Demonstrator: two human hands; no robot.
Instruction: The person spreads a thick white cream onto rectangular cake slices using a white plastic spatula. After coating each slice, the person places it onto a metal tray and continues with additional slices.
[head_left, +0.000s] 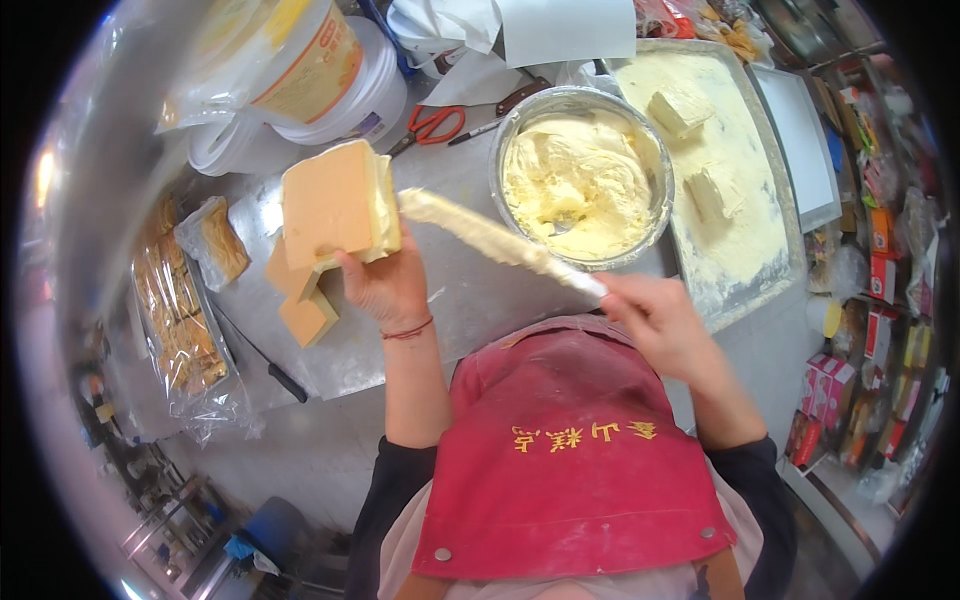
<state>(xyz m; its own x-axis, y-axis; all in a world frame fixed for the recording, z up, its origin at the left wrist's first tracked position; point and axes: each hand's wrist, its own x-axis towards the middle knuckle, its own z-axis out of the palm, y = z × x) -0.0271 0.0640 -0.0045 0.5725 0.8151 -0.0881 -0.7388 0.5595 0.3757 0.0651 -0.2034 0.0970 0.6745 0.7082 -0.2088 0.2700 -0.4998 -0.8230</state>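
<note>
My left hand (390, 285) holds up a square block of sponge cake (330, 206), its thumb on the near edge. Pale cream coats the side facing right. My right hand (660, 322) grips the white handle of a long spatula (495, 236), whose blade is thickly smeared with cream. The blade's tip is close to the cake's right side; whether it touches I cannot tell. To the right of the blade stands a metal bowl (495, 150) of pale yellow cream (577, 180). Smaller sponge cake pieces (309, 319) lie on the steel table below the held cake.
A tray (787, 247) dusted with crumbs bears two coated blocks (712, 191). Red-handled scissors (439, 124) and a marker pen (474, 133) lie behind. At left are a black-handled knife (285, 382) and wrapped pastries (180, 315). Plastic tubs (360, 82) stand at the back.
</note>
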